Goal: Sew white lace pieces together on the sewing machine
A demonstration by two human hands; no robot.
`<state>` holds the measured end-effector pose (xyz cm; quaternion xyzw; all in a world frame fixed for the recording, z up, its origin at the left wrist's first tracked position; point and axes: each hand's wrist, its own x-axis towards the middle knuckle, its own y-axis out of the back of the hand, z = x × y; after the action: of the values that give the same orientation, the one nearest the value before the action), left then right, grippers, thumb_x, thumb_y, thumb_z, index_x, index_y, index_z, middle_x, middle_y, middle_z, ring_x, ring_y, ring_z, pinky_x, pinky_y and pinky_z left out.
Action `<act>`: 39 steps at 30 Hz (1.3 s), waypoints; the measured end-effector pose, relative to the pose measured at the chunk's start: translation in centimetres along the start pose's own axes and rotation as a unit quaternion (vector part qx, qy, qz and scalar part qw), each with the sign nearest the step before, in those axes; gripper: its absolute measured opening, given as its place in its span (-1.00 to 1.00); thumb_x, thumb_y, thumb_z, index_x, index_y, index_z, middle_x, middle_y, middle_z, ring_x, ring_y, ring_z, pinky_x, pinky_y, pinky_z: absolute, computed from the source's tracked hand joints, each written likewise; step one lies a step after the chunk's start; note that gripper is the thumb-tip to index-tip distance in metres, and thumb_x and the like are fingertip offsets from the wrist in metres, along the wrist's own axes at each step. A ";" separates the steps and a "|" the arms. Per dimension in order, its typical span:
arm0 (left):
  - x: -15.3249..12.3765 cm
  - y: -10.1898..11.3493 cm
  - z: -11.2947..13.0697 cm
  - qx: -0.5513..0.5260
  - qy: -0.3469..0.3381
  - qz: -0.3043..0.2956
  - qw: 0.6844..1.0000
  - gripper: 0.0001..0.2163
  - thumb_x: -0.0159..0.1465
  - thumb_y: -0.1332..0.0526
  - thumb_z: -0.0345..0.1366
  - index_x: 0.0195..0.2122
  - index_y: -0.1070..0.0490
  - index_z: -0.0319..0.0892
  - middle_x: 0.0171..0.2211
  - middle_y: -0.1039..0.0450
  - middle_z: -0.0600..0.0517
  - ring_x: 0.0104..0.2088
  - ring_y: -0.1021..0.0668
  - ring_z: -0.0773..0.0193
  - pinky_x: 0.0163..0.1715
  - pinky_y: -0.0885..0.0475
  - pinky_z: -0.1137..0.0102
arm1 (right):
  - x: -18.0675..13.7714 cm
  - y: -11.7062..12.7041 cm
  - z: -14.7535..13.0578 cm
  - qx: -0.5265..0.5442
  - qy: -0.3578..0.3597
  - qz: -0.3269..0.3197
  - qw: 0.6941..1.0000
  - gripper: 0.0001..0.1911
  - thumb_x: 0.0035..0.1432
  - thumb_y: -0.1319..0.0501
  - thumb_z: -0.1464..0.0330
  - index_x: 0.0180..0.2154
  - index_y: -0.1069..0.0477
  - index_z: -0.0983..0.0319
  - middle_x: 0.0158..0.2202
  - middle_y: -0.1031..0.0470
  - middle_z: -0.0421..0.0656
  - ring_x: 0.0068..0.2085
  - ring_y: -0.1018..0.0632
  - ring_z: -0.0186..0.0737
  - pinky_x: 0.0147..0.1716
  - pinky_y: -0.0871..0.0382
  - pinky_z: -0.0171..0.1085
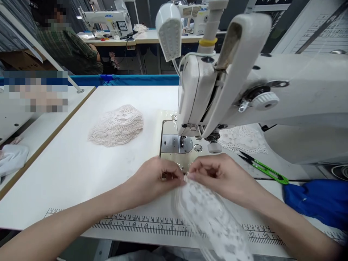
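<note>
My left hand (156, 177) and my right hand (220, 174) meet just in front of the sewing machine's needle plate (174, 145). Both pinch the near end of a white lace strip (209, 214), which trails down over the table's front edge toward me. The pinch point lies a short way in front of the presser foot (182, 142). The white sewing machine (244, 87) looms above and to the right.
A pile of pink-white lace pieces (117, 125) lies at centre left. More lace (243, 139) sits behind the needle, green-handled thread snips (265, 168) to its right, blue fabric (318, 201) at far right. A printed ruler (141, 223) runs along the front edge. Another person (65, 43) sits at back left.
</note>
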<state>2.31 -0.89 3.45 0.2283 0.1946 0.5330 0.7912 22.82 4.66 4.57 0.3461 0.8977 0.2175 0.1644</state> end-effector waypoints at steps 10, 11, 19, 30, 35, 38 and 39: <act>0.7 -1.9 -2.9 0.420 -0.258 0.223 0.841 -0.93 0.29 -0.22 -0.40 -0.23 -0.48 -0.14 -0.16 -0.57 0.07 -0.21 -0.51 0.25 -0.23 -0.25 0.27 | 2.4 -2.3 3.2 -0.269 0.041 0.191 0.943 -0.74 0.27 -0.11 0.27 -0.28 -0.57 0.14 -0.49 -0.54 -0.23 -0.53 -0.46 -0.35 -0.55 -0.17 -0.36; 0.4 -1.9 -2.8 0.443 -0.274 0.219 0.825 -0.91 0.30 -0.21 -0.40 -0.20 -0.49 -0.16 -0.11 -0.56 0.07 -0.19 -0.51 0.26 -0.20 -0.25 0.26 | 2.5 -2.2 3.4 -0.288 0.051 0.198 0.936 -0.74 0.28 -0.10 0.26 -0.27 -0.57 0.14 -0.48 -0.55 -0.23 -0.52 -0.47 -0.35 -0.55 -0.16 -0.36; 0.2 -2.4 -2.3 0.453 -0.231 0.180 0.842 -0.77 0.38 -0.12 -0.26 -0.03 -0.46 -0.21 0.00 -0.52 0.02 0.00 -0.50 0.20 -0.11 -0.25 0.25 | 1.6 -1.7 3.1 -0.485 0.196 0.269 0.809 -0.77 0.28 -0.13 0.30 -0.25 -0.58 0.14 -0.40 -0.58 -0.25 -0.61 -0.36 -0.46 -0.62 -0.03 -0.33; 0.5 -2.0 -2.2 0.455 -0.212 0.171 0.848 -0.74 0.37 -0.12 -0.27 0.03 -0.43 -0.20 0.03 -0.50 -0.03 0.03 -0.50 0.12 -0.14 -0.27 0.22 | 1.9 -2.1 3.4 -0.552 0.141 0.228 0.790 -0.69 0.33 -0.05 0.30 -0.11 -0.55 0.20 -0.28 -0.59 -0.11 -0.31 -0.50 -0.27 -0.57 -0.01 -0.25; 0.7 -2.0 -2.3 0.471 -0.202 0.169 0.842 -0.73 0.39 -0.09 -0.25 0.04 -0.42 -0.21 0.04 -0.49 -0.01 0.06 -0.48 0.13 -0.13 -0.26 0.22 | 2.2 -1.8 3.6 -0.546 0.145 0.232 0.792 -0.69 0.34 -0.05 0.31 -0.09 -0.55 0.17 -0.24 -0.58 -0.09 -0.22 -0.50 -0.22 -0.51 -0.04 -0.25; 0.9 -2.0 -2.4 0.478 -0.195 0.166 0.840 -0.71 0.40 -0.07 -0.23 0.06 -0.40 -0.21 0.06 -0.47 -0.01 0.08 -0.47 0.13 -0.10 -0.25 0.22 | 2.4 -1.7 3.7 -0.546 0.136 0.234 0.793 -0.67 0.35 -0.03 0.28 -0.05 -0.53 0.16 -0.26 -0.57 -0.08 -0.27 -0.48 -0.21 -0.50 -0.05 -0.25; 0.9 -2.1 -2.5 0.480 -0.193 0.165 0.840 -0.70 0.40 -0.07 -0.23 0.07 -0.39 -0.22 0.06 -0.47 -0.01 0.08 -0.46 0.14 -0.10 -0.24 0.22 | 2.4 -1.7 3.7 -0.547 0.132 0.234 0.793 -0.67 0.35 -0.02 0.28 -0.04 -0.52 0.15 -0.27 -0.57 -0.08 -0.28 -0.48 -0.21 -0.49 -0.04 -0.24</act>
<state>2.84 -0.35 0.18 0.7065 0.2282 0.4409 0.5044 21.87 6.23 0.20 0.3658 0.5332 0.7479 0.1503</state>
